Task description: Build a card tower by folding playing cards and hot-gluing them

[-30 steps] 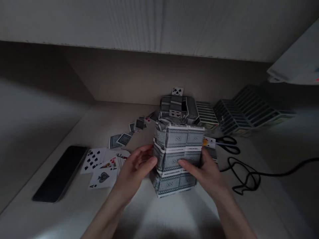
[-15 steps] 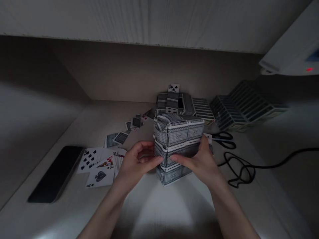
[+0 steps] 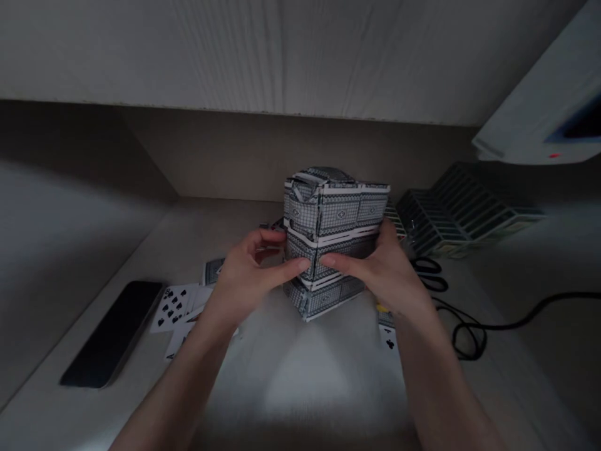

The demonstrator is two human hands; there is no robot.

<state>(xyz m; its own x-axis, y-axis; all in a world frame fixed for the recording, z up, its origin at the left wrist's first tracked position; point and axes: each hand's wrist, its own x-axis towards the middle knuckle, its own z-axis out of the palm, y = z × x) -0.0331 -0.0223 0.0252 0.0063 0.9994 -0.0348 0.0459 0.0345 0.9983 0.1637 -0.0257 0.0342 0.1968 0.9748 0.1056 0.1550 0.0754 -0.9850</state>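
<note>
Between my hands is a boxy, tiered structure built of folded playing cards (image 3: 340, 213), their patterned grey backs facing out. My left hand (image 3: 256, 269) grips its left side, the thumb pressed near the front corner. On the opposite side my right hand (image 3: 375, 263) holds the middle tier, its thumb on the front face and its fingers hidden behind. The structure is upright and slightly turned, with a rounded piece on top. Loose playing cards (image 3: 174, 307) lie beside my left forearm, an eight of spades among them. Another card (image 3: 387, 335) shows by my right wrist.
A black phone (image 3: 113, 332) lies at the left. To the right are black-handled scissors (image 3: 429, 274), a black cable (image 3: 516, 316) and stepped card pieces (image 3: 469, 210). A shelf board (image 3: 282, 62) hangs low overhead, and a white device (image 3: 539, 125) juts in at upper right.
Both hands have moved the card structure away from me and up in view. It now hides the card pieces behind it. A card by my right wrist has come into sight.
</note>
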